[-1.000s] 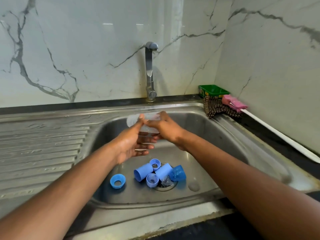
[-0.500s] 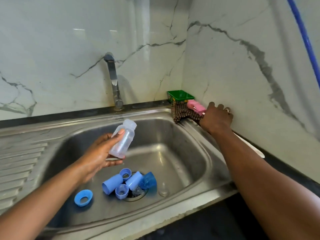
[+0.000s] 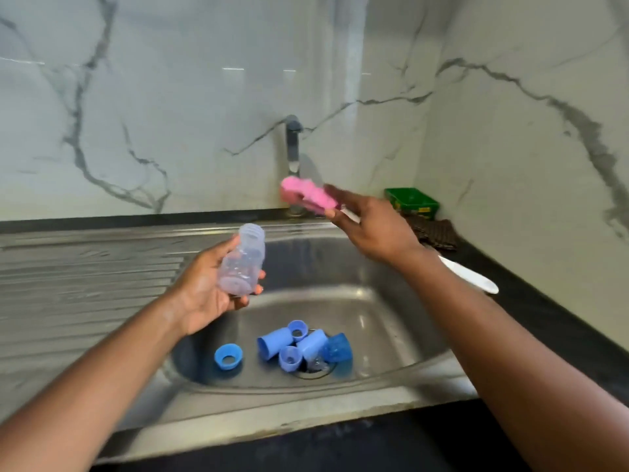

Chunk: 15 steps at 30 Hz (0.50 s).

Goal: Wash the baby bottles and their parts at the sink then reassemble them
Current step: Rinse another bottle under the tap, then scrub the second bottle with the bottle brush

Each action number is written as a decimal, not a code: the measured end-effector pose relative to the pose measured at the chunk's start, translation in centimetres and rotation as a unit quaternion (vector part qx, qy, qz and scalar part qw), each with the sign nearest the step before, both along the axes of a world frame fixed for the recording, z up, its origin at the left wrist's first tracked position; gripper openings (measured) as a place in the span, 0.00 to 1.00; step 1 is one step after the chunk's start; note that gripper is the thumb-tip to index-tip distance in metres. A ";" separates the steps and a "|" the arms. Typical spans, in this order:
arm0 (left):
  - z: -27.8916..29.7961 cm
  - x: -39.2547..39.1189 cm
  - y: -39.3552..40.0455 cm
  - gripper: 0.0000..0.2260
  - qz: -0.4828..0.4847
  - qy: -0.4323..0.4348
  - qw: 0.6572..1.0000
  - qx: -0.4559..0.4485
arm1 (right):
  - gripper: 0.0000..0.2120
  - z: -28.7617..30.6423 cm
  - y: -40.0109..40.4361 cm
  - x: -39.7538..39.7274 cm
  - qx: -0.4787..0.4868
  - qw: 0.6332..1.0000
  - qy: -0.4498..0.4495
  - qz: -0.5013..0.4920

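Note:
My left hand grips a clear baby bottle without its cap, tilted with its mouth up, over the sink's left side. My right hand holds a bottle brush by its white handle. The brush's pink sponge head is in the air before the tap, to the upper right of the bottle and apart from it. Several blue bottle parts lie around the drain on the basin floor. A blue ring lies alone to their left.
The steel sink has a ribbed draining board on the left. The tap stands at the back. A green box and a brown checked cloth sit in the back right corner on the black counter.
My right hand has lifted the pink brush off the right counter and swung it left toward the tap. My left hand keeps the bottle. The view has turned back to the left.

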<state>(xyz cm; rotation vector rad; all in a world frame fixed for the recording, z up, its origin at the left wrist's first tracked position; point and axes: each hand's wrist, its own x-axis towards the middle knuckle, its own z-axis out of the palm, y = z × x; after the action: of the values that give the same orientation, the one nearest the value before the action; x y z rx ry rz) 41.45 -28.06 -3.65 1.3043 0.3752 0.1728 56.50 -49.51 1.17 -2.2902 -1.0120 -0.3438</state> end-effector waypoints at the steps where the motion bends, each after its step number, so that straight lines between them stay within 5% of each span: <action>1: -0.1 -0.1 0.3 0.19 0.002 0.001 1.000 -0.009 | 0.23 -0.2 1.2 -1.0 -0.011 0.999 0.007 0.050; 7: 0.3 -0.5 1.8 0.17 0.059 -0.046 0.992 -0.103 | 0.19 -4.1 5.5 -4.8 0.002 0.978 -0.013 0.207; 15: -0.6 0.6 1.3 0.17 0.066 -0.059 0.993 -0.078 | 0.15 -5.9 6.9 -6.1 0.003 0.974 -0.067 0.215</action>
<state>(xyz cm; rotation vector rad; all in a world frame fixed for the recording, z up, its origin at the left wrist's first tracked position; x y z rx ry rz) 42.08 -26.76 -4.20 1.1102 0.3670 0.3229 50.39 -42.59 -4.71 -1.9907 -1.5340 -0.3188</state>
